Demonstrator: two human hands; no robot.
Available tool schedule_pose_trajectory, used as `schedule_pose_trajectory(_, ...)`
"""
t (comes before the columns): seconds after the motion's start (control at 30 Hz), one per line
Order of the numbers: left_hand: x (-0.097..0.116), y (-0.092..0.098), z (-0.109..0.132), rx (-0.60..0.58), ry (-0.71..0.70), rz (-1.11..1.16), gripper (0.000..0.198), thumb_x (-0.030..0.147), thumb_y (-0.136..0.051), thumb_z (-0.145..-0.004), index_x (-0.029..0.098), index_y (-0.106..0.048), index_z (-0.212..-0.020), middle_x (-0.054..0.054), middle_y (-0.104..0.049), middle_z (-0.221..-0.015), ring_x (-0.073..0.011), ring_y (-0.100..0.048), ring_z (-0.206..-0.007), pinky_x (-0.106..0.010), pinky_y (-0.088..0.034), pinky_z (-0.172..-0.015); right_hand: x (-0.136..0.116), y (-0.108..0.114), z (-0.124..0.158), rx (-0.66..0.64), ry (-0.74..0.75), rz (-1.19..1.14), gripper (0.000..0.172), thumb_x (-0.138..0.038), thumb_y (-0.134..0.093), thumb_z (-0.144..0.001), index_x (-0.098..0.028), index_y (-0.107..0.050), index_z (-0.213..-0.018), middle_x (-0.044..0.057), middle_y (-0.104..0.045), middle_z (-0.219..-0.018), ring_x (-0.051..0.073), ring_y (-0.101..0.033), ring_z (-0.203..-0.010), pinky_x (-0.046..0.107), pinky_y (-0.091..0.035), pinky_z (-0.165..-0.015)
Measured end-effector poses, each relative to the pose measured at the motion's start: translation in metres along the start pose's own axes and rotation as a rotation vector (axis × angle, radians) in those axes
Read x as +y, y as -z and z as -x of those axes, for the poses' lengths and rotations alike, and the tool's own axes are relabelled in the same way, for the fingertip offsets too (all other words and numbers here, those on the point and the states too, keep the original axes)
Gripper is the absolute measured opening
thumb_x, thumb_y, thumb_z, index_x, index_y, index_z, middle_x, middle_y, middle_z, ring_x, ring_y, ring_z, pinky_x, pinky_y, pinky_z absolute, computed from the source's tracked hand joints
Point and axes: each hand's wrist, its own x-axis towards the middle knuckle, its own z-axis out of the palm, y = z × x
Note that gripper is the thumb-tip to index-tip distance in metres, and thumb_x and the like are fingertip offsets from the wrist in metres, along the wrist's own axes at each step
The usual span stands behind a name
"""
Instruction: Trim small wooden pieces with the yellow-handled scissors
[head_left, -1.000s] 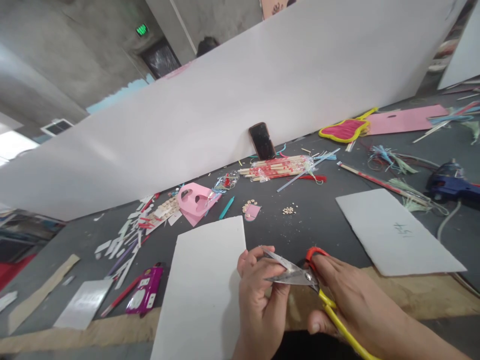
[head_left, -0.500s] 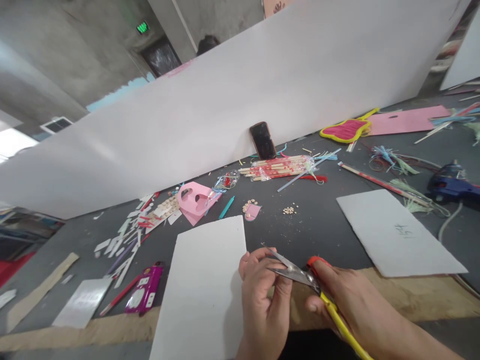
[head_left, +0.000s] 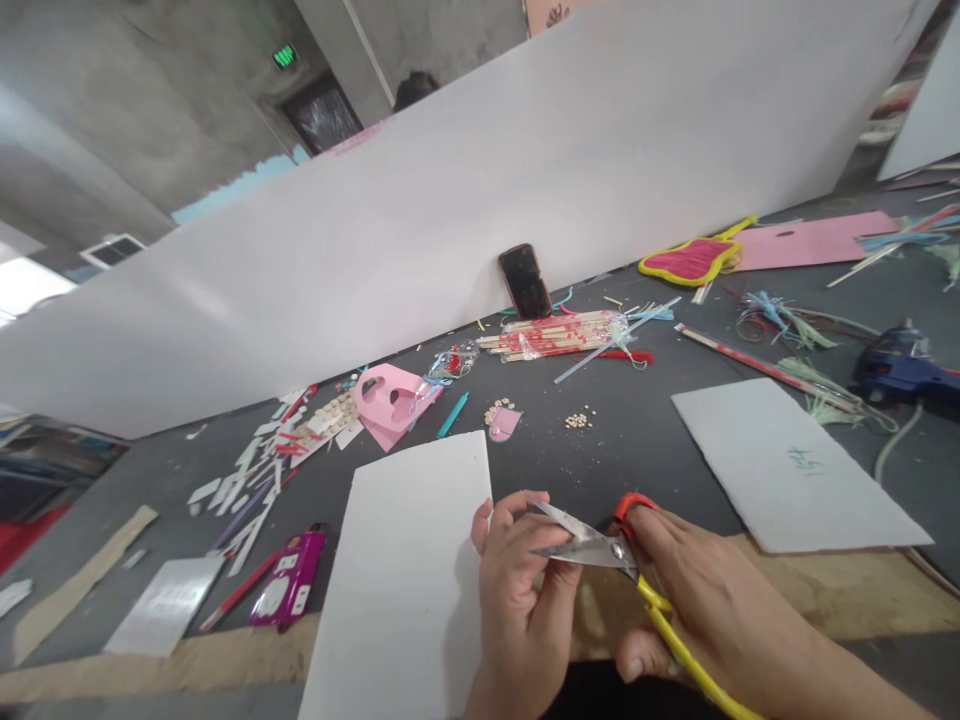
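My right hand (head_left: 690, 585) grips a pair of scissors (head_left: 589, 548) with one red and one yellow handle. The scissor blades are parted and point left over my left hand (head_left: 521, 590). My left hand is closed, its fingers curled and pressed together beside the blades; what they hold, if anything, is too small or hidden to make out. Left of that hand lies a white board (head_left: 405, 560). Beyond my hands are a small pile of pale wooden bits (head_left: 580, 420) and a little pink heart-shaped piece (head_left: 505, 424) with more bits around it.
A phone (head_left: 525, 281) leans on the white partition (head_left: 420, 230) behind a bundle of wrapped sticks (head_left: 555, 336). Another white board (head_left: 799, 465) and a blue glue gun (head_left: 911, 365) lie at right. Pink cut paper (head_left: 390, 403), a purple packet (head_left: 291, 577) and scraps cover the left.
The scissor blades have opened a little wider, and my right thumb has moved down with the yellow handle. My left hand has shifted slightly left.
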Motion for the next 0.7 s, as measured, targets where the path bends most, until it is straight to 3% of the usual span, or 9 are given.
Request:
schedule_pose_trajectory(0.1,0.000,0.001,0.000,0.002,0.045,0.059,0.014,0.025,-0.056,-0.084,0.024,-0.064,-0.073,-0.004,-0.071,-0.081,-0.0249,-0.061,-0.098,-0.048,-0.044,-0.090,0.000,0.002,0.000,-0.021,-0.005,-0.010,0.056,-0.062,-0.067,-0.067,-0.020,-0.042,-0.095,0.004,-0.056,-0.077,0.022,-0.058,-0.067,0.031,-0.046,-0.057)
schedule_pose_trajectory(0.23,0.001,0.005,-0.002,-0.102,0.093,0.118,0.021,0.024,-0.053,-0.085,0.023,-0.064,-0.067,-0.004,-0.069,-0.073,-0.0260,-0.058,-0.103,-0.047,-0.044,-0.090,-0.001,0.003,-0.002,-0.048,-0.016,-0.032,0.059,-0.063,-0.067,-0.066,-0.019,-0.042,-0.096,0.007,-0.056,-0.081,0.023,-0.058,-0.070,0.034,-0.047,-0.062)
schedule_pose_trajectory(0.53,0.003,0.012,-0.006,-0.213,0.134,0.246,0.022,0.022,-0.053,-0.084,0.021,-0.063,-0.065,-0.006,-0.068,-0.070,-0.0269,-0.053,-0.107,-0.045,-0.043,-0.091,0.000,0.001,-0.001,-0.171,-0.100,-0.134,0.026,-0.045,-0.054,-0.083,-0.022,-0.041,-0.085,0.004,-0.057,-0.075,0.019,-0.056,-0.063,0.029,-0.042,-0.057)
schedule_pose_trajectory(0.7,0.003,0.006,-0.003,-0.156,0.167,0.289,0.020,0.024,-0.053,-0.086,0.020,-0.064,-0.070,-0.008,-0.068,-0.084,-0.0258,-0.055,-0.106,-0.045,-0.043,-0.092,-0.002,0.001,0.000,-0.187,-0.129,-0.132,0.019,-0.041,-0.047,-0.087,-0.023,-0.041,-0.084,0.004,-0.060,-0.073,0.017,-0.054,-0.055,0.026,-0.037,-0.051)
